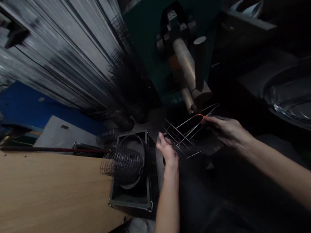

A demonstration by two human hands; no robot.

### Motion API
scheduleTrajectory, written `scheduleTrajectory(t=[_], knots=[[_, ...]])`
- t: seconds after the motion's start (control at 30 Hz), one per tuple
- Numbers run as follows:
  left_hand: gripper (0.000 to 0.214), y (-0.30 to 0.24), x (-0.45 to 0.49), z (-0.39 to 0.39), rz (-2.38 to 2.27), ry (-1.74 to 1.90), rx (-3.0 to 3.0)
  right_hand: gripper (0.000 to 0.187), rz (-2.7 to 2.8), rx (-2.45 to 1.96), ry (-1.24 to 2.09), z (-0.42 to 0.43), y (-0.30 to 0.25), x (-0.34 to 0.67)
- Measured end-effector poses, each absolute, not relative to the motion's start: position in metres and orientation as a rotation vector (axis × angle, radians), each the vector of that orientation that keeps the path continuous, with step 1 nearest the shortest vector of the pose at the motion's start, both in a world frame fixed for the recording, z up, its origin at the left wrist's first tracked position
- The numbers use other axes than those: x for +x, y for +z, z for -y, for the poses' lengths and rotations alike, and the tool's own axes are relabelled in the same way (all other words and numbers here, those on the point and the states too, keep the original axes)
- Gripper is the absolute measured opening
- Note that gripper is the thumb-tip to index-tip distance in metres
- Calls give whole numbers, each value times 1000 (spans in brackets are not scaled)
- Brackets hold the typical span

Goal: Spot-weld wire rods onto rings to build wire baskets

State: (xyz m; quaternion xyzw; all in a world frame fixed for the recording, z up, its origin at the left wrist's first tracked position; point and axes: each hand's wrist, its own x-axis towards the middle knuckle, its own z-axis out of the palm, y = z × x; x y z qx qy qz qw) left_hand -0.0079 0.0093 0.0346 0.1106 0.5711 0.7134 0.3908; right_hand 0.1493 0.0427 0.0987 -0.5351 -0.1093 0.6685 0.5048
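A thin wire frame (186,136) of crossing rods lies between my two hands, below the electrode arms of a spot welder (190,65). My left hand (167,149) is closed at the frame's left edge, thumb up against the wires. With fingertips pinched together, my right hand (230,130) holds the frame's right end, close under the lower electrode tip. An orange glow (201,116) shows on the wire right beside those fingertips. The undersides of both hands' fingers are hidden.
On the left, a wire coil (123,159) sits with a round ring in a metal-framed box (132,205), beside a wooden board (47,200). A blue panel (36,107) stands behind. At right is a large round container (302,96); more coils (122,120) stand at the back.
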Motion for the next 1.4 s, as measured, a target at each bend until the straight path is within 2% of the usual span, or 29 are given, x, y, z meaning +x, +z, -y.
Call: scheduleTrajectory(t=[0.13, 0.2, 0.4, 0.5, 0.6, 0.7, 0.9, 0.97, 1.03, 1.13, 1.2, 1.3, 1.4], knots=[[46, 38, -6, -9, -1454, 1797, 226, 2, 398, -1296, 1632, -33, 84, 166], [46, 37, -6, -10, -1442, 1798, 214, 10, 654, -1432, 1504, -29, 70, 185], [45, 31, -12, -20, -1388, 1845, 230, 28, 2048, -2131, 401, -28, 5, 258], [44, 30, -14, -22, -1387, 1850, 237, 22, 2330, -2313, 173, -24, -27, 281], [42, 32, -14, -22, -1386, 1849, 246, 11, 2366, -2165, 154, -18, -47, 292], [39, 37, -15, -22, -1422, 1861, 253, 11, 2345, -1982, 129, -19, -49, 298], [38, 44, -16, -24, -1447, 1819, 292, 16, 1883, -2518, 23, -30, -4, 322], [39, 43, -16, -22, -1449, 1831, 309, 16, 1888, -2519, 46, -22, 16, 322], [41, 39, -14, -14, -1444, 1826, 339, 17, 2010, -2233, 137, -5, 35, 306], [43, 31, -2, 9, -1467, 1791, 417, 18, 2130, -1575, 291, 23, 61, 257], [44, 25, 10, 31, -1535, 1784, 514, 20, 2130, -1353, 360, 29, 80, 216], [40, 12, 23, 65, -1627, 1720, 814, 19, 2123, -1406, 523, 10, 102, 169], [30, -1, 23, 94, -1475, 1501, 1282, 13, 2057, -1491, 900, -15, 103, 155]])
